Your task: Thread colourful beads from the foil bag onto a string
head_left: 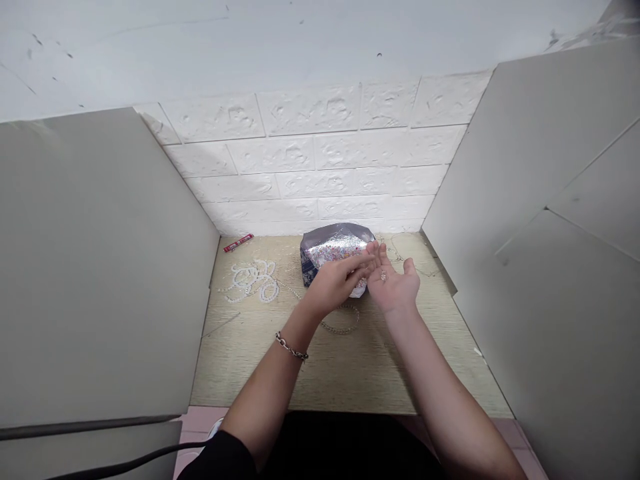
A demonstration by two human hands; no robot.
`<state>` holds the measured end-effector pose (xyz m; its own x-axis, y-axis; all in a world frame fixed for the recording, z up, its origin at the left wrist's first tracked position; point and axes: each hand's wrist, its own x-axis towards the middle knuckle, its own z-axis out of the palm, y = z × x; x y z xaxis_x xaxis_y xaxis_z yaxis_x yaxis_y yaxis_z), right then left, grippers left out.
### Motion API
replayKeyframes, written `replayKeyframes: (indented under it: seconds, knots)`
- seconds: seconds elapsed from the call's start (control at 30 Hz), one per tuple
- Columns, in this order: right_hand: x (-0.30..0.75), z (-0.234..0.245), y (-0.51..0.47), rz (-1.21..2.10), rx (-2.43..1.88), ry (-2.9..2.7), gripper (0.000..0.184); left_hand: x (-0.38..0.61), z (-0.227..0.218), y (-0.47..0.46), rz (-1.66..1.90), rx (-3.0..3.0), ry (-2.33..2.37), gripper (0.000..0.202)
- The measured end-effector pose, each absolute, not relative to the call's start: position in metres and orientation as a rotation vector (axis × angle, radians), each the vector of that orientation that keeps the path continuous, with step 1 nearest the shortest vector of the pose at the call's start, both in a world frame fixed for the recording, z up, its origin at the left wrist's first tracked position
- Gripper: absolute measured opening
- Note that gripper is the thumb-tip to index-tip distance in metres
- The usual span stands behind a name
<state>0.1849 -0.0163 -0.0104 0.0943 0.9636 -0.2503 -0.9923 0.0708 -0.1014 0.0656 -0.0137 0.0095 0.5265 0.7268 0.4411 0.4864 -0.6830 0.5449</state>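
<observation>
My right hand (397, 285) is turned palm up with the thumb spread, and a small cluster of beads (383, 275) rests on its palm. From the left, my left hand (334, 279) reaches over to the right hand's fingers, its fingertips drawn close together. Anything pinched there is too small to make out. Just behind both hands is a silvery bag (336, 235) with a dark patterned side and many small coloured beads (325, 253) at its opening. A curved string of beads (340, 330) lies on the table below my left hand.
White bead strings (253, 280) are heaped on the left of the wooden table (360, 380). A red packet (239, 243) lies at the back left. Thin strands (425, 272) trail at the right. Grey panels (110, 267) flank both sides, with a white brick-patterned wall (310, 153) behind.
</observation>
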Motion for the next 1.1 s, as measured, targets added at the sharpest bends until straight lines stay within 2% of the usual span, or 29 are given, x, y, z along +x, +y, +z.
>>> replayKeyframes:
  seconds: [0.63, 1.1]
  knots:
    - [0.1794, -0.0071, -0.0185, 1.45, -0.423, 0.077, 0.037, 0.0702, 0.0044, -0.0131, 0.876, 2.623, 1.102, 0.017]
    - [0.1775, -0.0094, -0.0177, 1.475, -0.464, 0.05, 0.032, 0.072, 0.0052, -0.0151, 0.764, 2.627, 1.242, 0.023]
